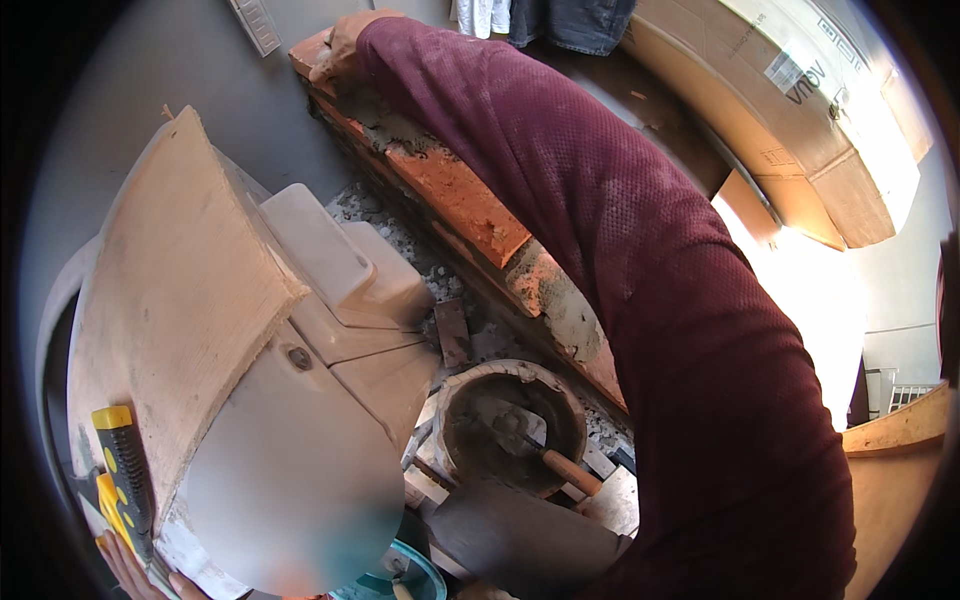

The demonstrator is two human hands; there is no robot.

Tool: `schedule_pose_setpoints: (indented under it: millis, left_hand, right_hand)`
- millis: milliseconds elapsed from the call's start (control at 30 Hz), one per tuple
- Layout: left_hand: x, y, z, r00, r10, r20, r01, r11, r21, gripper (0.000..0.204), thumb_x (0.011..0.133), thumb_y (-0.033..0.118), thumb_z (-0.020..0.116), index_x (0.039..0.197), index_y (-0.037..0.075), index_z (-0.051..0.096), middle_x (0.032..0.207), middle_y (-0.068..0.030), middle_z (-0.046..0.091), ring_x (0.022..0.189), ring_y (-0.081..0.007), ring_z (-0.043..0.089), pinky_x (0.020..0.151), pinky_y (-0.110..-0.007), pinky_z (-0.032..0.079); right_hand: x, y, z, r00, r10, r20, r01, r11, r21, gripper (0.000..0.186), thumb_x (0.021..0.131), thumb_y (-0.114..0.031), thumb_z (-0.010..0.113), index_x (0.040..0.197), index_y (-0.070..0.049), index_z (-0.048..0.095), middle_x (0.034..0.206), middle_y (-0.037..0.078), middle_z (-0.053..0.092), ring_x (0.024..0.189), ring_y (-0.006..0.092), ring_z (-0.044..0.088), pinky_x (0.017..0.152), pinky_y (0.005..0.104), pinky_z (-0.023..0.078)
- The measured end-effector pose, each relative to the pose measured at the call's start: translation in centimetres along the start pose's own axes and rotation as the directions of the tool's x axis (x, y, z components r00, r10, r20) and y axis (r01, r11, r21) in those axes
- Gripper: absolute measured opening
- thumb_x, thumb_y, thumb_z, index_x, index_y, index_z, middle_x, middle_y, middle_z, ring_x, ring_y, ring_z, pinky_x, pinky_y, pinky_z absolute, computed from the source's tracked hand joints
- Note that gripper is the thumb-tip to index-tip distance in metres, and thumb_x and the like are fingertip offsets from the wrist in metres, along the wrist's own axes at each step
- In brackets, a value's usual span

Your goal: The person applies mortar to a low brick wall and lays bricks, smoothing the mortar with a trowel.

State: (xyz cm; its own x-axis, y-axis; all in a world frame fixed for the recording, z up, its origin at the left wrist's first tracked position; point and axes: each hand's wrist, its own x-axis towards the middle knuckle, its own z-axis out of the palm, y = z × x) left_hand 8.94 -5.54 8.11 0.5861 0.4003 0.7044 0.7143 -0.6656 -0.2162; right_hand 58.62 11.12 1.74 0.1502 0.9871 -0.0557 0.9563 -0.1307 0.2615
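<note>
My right hand [345,48], at the end of an outstretched maroon sleeve, has its fingers curled over the far end of an orange brick [308,50] on a low brick wall. Grey mortar clings to the bricks; another orange brick [465,200] lies nearer in the row, partly behind my arm. At the lower left edge, my left hand [130,572] shows only outstretched, separated fingers. They are beside a tool with a black and yellow handle [125,470], its pale blade partly hidden. The handle leans on a wooden board [180,270].
A dusty pale fixture, perhaps a toilet [330,250], stands beside the board. A bucket [455,380] holds grey mortar and a wooden-handled trowel [570,472]. A teal container [425,575] is below. Rubble [430,265] lines the wall; a large cardboard box [740,100] stands right.
</note>
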Motion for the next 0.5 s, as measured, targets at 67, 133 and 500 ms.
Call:
schedule_pose_setpoints:
  millis: [67,133,500]
  left_hand:
    - [0.02,0.2,0.09,1.0,-0.014,0.01,0.014,1.0,0.002,0.046,0.095,0.033,0.049,0.124,-0.001,0.058,0.125,-0.019,0.059,0.119,-0.0389,0.051,0.104,-0.052,0.035]
    - [0.09,0.2,0.13,1.0,-0.011,0.017,0.011,1.0,0.003,0.046,0.095,0.033,0.05,0.124,-0.001,0.058,0.125,-0.0191,0.059,0.12,-0.0388,0.051,0.104,-0.052,0.035]
    - [0.35,0.31,0.25,1.0,0.004,0.024,-0.004,1.0,-0.003,0.045,0.096,0.033,0.048,0.124,-0.002,0.058,0.125,-0.0194,0.059,0.12,-0.0381,0.05,0.103,-0.051,0.036]
  right_hand:
    - [-0.25,-0.27,0.16,0.999,-0.027,0.029,0.027,1.0,-0.012,0.044,0.081,-0.036,0.065,0.116,-0.01,0.067,0.111,0.014,0.065,0.104,0.0272,0.063,0.082,0.0398,0.051]
    - [-0.46,-0.22,0.21,0.998,-0.053,0.035,0.052,0.998,0.022,0.045,0.083,-0.037,0.063,0.117,-0.009,0.066,0.116,0.016,0.063,0.108,0.0285,0.061,0.085,0.0407,0.051]
    - [0.3,-0.08,0.51,0.994,-0.091,-0.053,0.094,0.993,0.067,0.035,0.086,-0.032,0.058,0.109,-0.007,0.066,0.112,0.019,0.063,0.106,0.0319,0.061,0.083,0.0438,0.051]
